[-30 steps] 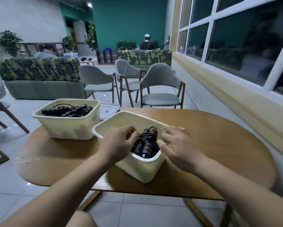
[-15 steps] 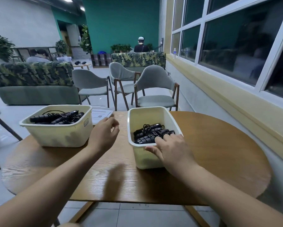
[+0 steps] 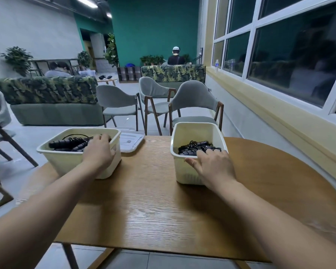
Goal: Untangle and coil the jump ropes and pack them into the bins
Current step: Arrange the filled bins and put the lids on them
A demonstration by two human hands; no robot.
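Cream bins (image 3: 66,162), two: left hand (image 3: 100,152) grips one, right hand (image 3: 213,164) the other

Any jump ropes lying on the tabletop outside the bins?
No, the jump ropes all sit inside the left bin and right bin; the table bears only the bins and a white lid.

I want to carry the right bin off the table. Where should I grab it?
Probably grip the right bin by its rim on the two long sides, coming from above: the lip flares outward, easy to hook under, and the ropes lie low inside, clear of it.
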